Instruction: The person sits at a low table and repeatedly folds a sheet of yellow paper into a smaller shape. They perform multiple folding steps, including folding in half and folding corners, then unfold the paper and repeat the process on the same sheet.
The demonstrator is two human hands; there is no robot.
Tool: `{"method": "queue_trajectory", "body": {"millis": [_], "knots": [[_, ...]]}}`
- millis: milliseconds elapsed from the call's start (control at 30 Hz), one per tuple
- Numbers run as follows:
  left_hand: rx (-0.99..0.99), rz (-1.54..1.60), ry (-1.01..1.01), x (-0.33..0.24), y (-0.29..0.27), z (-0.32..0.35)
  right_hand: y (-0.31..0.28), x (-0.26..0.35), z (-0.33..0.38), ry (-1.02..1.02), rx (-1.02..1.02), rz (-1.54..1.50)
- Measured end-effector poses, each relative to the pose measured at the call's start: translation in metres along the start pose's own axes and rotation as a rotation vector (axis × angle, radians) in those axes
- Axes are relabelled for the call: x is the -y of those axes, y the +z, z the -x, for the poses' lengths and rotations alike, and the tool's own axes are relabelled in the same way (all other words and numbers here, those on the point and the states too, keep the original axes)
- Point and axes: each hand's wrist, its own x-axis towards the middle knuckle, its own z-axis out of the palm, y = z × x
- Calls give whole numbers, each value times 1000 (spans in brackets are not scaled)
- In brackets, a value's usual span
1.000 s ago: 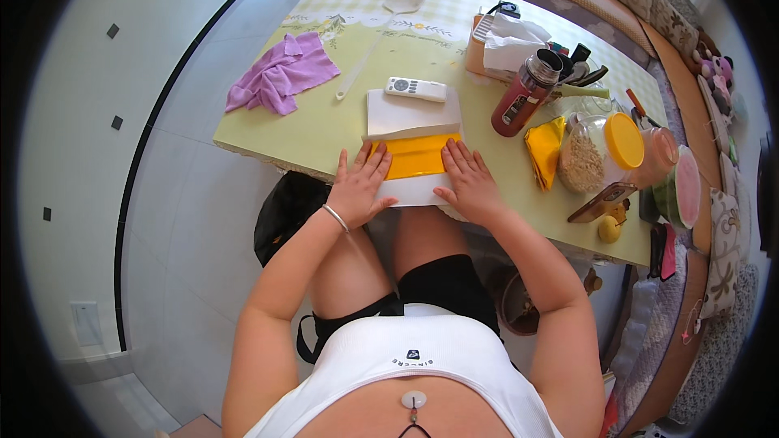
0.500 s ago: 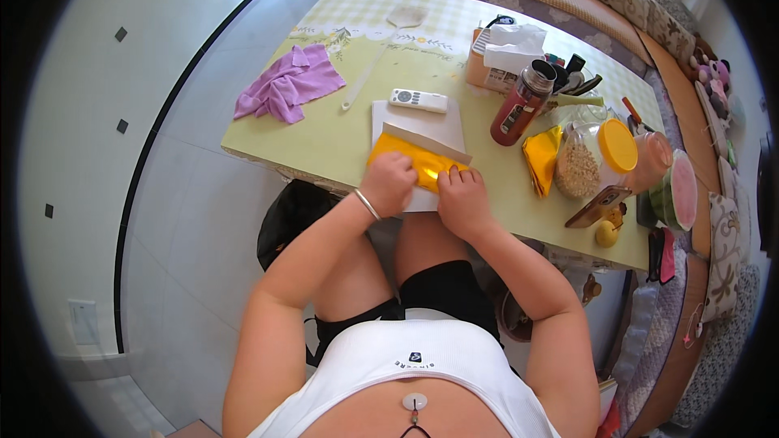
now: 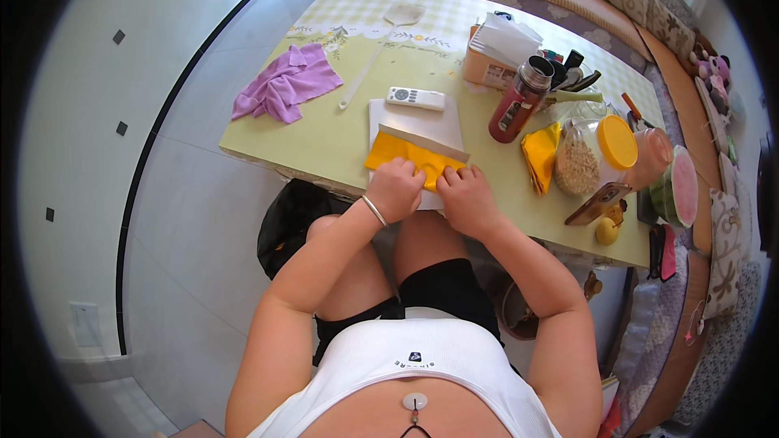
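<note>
A shiny golden-yellow sheet [image 3: 403,150] lies at the table's near edge, its far edge showing a pale strip. Beneath it is white paper [image 3: 445,118], with a white remote control [image 3: 415,98] resting on its far part. My left hand [image 3: 396,189], a silver bangle at its wrist, has curled fingers closed on the sheet's near edge. Close beside it to the right, my right hand [image 3: 468,197] pinches the same edge with bent fingers. My hands hide the sheet's near edge and part of the white paper.
A purple cloth [image 3: 290,83] and a long-handled whitish spoon [image 3: 363,73] lie left. To the right stand an open dark red flask [image 3: 520,103], a tissue box [image 3: 487,65], folded yellow sheets [image 3: 540,157], a yellow-lidded jar [image 3: 578,167], a leaning phone [image 3: 598,203] and cut watermelon [image 3: 675,188].
My left hand has shifted slightly right and down along the sheet's near edge, closer to my right hand. The sheet's bright glare has faded, and the right hand has barely moved.
</note>
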Motion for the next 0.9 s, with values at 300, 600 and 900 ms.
{"method": "queue_trajectory", "body": {"millis": [300,600,900], "knots": [[-18,1,18,-2,11,-5,-10,-4,-7,53,-50,-189],[2,35,-12,-13,-3,-12,2,-11,-5,82,-17,-170],[-182,61,-209,-16,25,-2,35,-40,-7,321,-324,-645]]}}
